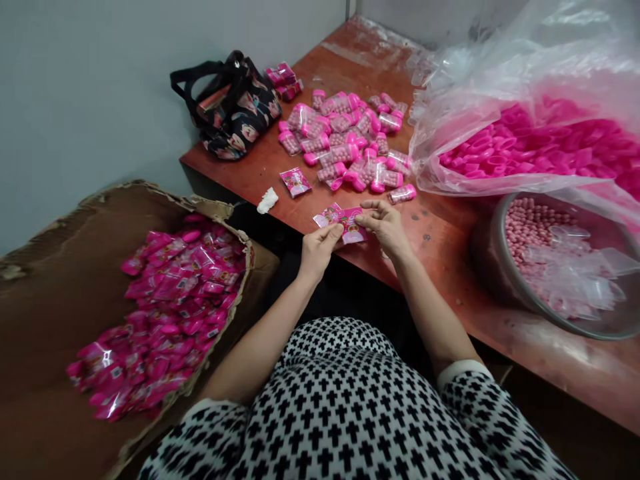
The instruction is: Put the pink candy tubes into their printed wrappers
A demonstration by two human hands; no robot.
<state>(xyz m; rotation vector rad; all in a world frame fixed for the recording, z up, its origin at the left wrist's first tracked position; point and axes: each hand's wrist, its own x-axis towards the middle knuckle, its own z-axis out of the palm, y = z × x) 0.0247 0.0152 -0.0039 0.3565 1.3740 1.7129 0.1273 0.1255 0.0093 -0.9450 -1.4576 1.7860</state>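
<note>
My left hand (317,250) and my right hand (385,223) meet at the near edge of the red-brown table (440,233). Both pinch a small stack of pink printed sachets (343,221) lying on the table edge. Just beyond them lies a heap of clear little bottles with pink caps (345,140), filled with pink candy. One loose pink sachet (295,181) lies to the left of the heap, next to a white crumpled scrap (267,200).
A cardboard box (60,267) at my left holds several wrapped pink packs (170,313). A metal bowl (615,327) of pink candy balls and clear bottles stands at right. Behind it a clear plastic bag (525,80) holds pink caps. A black patterned bag (230,110) sits at the table's far left.
</note>
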